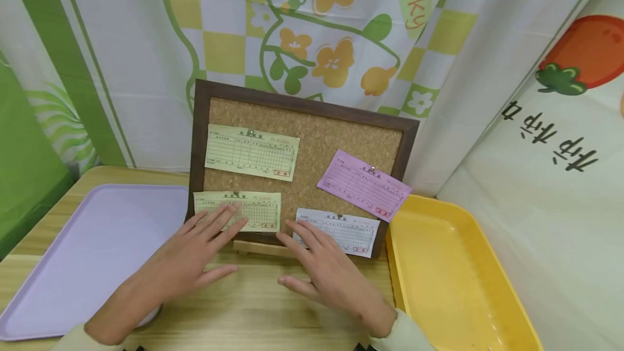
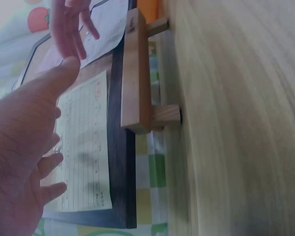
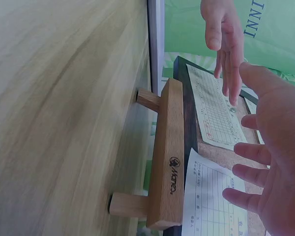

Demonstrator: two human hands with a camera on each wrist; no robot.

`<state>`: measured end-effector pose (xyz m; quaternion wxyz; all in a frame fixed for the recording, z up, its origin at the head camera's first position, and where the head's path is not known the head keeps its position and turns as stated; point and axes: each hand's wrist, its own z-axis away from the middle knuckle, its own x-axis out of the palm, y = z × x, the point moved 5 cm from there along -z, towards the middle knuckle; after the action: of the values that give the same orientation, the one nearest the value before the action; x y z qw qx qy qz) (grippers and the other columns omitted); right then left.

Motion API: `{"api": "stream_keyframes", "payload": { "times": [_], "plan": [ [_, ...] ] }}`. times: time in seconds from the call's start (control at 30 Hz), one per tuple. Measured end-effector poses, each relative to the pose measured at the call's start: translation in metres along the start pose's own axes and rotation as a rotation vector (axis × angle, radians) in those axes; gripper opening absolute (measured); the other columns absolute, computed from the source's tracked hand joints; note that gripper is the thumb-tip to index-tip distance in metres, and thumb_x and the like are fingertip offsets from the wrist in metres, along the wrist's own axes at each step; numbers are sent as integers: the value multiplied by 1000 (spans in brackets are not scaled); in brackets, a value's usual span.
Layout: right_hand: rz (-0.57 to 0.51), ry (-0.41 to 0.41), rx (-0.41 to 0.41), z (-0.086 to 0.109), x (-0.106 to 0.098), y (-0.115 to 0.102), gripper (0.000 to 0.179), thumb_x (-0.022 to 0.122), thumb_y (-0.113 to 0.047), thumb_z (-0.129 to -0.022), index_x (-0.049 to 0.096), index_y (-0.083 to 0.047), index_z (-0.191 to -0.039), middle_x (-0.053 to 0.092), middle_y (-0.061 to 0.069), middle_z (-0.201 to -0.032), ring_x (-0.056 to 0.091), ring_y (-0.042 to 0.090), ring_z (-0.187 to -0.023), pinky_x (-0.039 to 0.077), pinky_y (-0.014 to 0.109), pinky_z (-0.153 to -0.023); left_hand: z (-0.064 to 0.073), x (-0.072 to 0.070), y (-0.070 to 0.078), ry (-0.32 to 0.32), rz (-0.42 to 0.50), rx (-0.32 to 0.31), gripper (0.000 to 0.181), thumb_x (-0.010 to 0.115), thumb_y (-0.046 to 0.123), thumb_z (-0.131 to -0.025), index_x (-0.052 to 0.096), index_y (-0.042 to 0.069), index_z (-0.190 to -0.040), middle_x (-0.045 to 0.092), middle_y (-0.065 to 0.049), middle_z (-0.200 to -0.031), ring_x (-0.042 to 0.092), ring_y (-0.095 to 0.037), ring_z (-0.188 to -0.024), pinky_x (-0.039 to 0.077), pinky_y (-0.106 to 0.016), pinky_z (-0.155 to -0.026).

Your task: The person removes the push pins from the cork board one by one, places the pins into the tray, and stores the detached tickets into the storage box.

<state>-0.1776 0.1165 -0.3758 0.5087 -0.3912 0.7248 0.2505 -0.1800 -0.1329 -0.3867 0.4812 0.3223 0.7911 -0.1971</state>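
Observation:
A dark-framed corkboard (image 1: 312,134) leans on a small wooden easel (image 1: 268,248). Pinned to it are an upper yellow-green receipt slip (image 1: 251,153), a lower yellow-green slip (image 1: 260,213), a tilted pink slip (image 1: 363,186) and a white slip (image 1: 358,234). My left hand (image 1: 187,253) reaches over the lower yellow-green slip, its fingers spread and partly covering it. Over the left end of the white slip, my right hand (image 1: 333,272) also has its fingers spread. Both hands hold nothing; whether the fingertips touch the slips I cannot tell.
On the left of the wooden table (image 1: 253,307) lies a lilac tray (image 1: 122,221). A yellow tray (image 1: 443,270) stands to the right, close to the board's lower right corner. Behind the board hangs a patterned curtain (image 1: 224,53).

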Motion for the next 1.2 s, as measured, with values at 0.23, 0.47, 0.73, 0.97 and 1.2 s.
{"api": "stream_keyframes", "payload": {
  "times": [0.23, 0.47, 0.73, 0.97, 1.2],
  "plan": [
    [0, 36, -20, -10, 1, -1, 69, 49, -56, -105, 38, -14, -158, 33, 12, -163, 34, 34, -147, 35, 54, -113, 5, -8, -16, 90, 9, -108, 78, 45, 61, -104, 33, 9, -161, 15, -18, -169, 21, -40, -152, 18, -53, -121],
    [-27, 44, -8, -18, 3, -2, 63, 53, -49, -105, 41, -15, -157, 36, 11, -161, 36, 31, -146, 35, 53, -114, 11, -17, -31, 148, 9, -221, 77, 53, 51, -105, 27, 7, -163, 12, -18, -169, 16, -40, -153, 12, -52, -122],
    [-19, 85, -42, -28, 3, -4, 62, 57, -45, -105, 42, -12, -155, 40, 11, -158, 41, 28, -143, 37, 48, -114, 14, -24, -48, 231, 9, -327, 92, 78, 27, -87, 29, 5, -161, 21, -21, -167, 26, -47, -148, 30, -68, -109],
    [-23, 118, -8, -36, 3, -2, 63, 66, -39, -101, 45, -11, -153, 45, 11, -154, 47, 26, -138, 40, 47, -112, 9, -26, -50, 323, -1, -301, 77, 73, 29, -90, 41, 5, -156, 37, -25, -159, 44, -53, -134, 40, -72, -95],
    [-12, 218, 44, -42, 2, 5, 58, 68, -31, -98, 50, -6, -148, 52, 13, -146, 54, 27, -129, 46, 43, -105, 2, -26, -45, 397, -30, -253, 55, 59, 35, -96, 55, 3, -142, 45, -30, -145, 50, -54, -123, 44, -71, -89]
  ]
}}
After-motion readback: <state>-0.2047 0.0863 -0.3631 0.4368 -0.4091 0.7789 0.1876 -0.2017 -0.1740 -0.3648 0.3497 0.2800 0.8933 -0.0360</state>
